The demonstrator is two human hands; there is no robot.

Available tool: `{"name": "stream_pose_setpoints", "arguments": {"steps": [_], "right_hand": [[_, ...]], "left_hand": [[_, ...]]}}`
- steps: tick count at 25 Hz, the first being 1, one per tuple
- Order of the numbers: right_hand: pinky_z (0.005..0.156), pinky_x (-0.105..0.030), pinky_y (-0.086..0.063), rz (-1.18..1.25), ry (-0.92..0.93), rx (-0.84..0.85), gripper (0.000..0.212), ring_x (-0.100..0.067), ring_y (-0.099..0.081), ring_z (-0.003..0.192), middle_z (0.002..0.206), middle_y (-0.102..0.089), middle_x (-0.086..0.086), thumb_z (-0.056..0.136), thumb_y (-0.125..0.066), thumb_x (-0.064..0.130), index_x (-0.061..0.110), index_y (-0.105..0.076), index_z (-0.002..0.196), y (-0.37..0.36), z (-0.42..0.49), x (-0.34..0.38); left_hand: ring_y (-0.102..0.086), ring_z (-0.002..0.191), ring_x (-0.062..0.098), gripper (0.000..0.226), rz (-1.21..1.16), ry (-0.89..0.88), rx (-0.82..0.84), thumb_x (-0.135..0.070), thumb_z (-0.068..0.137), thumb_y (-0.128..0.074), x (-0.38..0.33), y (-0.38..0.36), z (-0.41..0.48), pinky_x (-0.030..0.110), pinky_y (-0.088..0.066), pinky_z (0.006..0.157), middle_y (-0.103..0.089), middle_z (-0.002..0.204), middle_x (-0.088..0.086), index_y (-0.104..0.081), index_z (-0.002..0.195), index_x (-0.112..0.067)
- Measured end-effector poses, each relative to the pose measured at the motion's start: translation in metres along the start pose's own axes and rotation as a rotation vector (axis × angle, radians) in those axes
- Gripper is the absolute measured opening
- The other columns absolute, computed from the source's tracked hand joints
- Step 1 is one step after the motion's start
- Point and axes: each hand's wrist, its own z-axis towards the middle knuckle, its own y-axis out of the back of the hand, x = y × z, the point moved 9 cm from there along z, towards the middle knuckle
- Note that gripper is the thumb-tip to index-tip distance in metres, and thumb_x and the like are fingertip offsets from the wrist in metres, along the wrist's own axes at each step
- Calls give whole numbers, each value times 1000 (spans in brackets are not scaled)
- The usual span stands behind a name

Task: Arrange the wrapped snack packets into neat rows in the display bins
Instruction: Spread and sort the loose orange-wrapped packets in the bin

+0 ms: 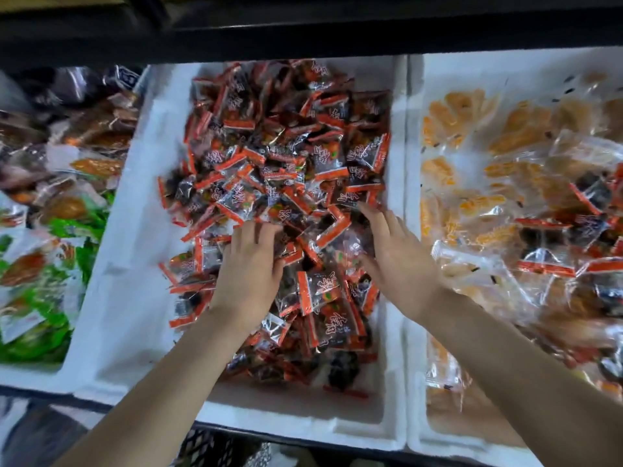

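Observation:
A white foam bin (128, 230) in the middle holds a loose, jumbled heap of small red-and-dark wrapped snack packets (283, 156). My left hand (251, 264) lies on the heap left of centre, its fingers bent down into the packets; whether it grips one is hidden. My right hand (394, 254) rests on the heap near the bin's right wall, with straight fingers spread over the packets and the thumb pointing left. One packet (320, 291) lies face up between my two wrists.
A right foam bin (414, 183) holds clear packets of orange snacks (478, 203) and a few stray red-and-dark packets (580, 227). A left bin holds brown, orange and green packets (50, 230). A dark shelf edge (303, 38) overhangs the back.

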Motion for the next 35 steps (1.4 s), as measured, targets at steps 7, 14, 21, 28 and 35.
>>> {"name": "stream_pose_setpoints", "arguments": {"steps": [7, 14, 21, 28, 35], "right_hand": [[92, -30, -39, -1, 7, -215, 28, -23, -51, 106, 113, -59, -8, 88, -52, 13, 10, -58, 115, 50, -63, -51], [100, -35, -30, -59, -455, -98, 53, -30, -44, 117, 126, -50, -11, 89, -37, 44, 11, -45, 130, 86, -213, -192], [104, -21, -20, 55, -526, 133, 88, -17, -33, 132, 141, -40, 1, 77, -61, 61, 18, -25, 145, 52, -263, -213], [85, -35, -46, 51, -652, 152, 92, -24, -50, 117, 132, -37, 1, 73, -72, 45, 24, -18, 144, 42, -255, -222], [73, -26, -43, 60, -582, -42, 36, -17, -62, 97, 113, -61, 10, 85, -61, 26, 28, -52, 119, 70, -264, -211]], "left_hand": [[-41, 102, 23, 38, -29, -419, -164, -4, 78, -68, -110, -2, -16, 43, -47, 89, -54, 112, 10, -61, 115, -10], [-33, 134, 23, 45, -136, -783, 257, -36, 94, -48, -268, -69, -48, 41, -30, 110, -40, 145, 6, -48, 136, -18], [-31, 137, 22, 69, 10, -646, 565, -48, 94, -51, -324, -126, -70, 36, -34, 107, -30, 151, 3, -21, 148, -18], [-55, 73, 9, 70, 154, -575, 637, -23, 91, -65, -309, -131, -63, 13, -38, 53, -60, 118, 3, -27, 149, -19], [-45, 50, -1, 30, -22, -553, 524, -24, 95, -57, -310, -112, -56, 13, -29, 41, -59, 82, -9, -58, 125, -20]]}}
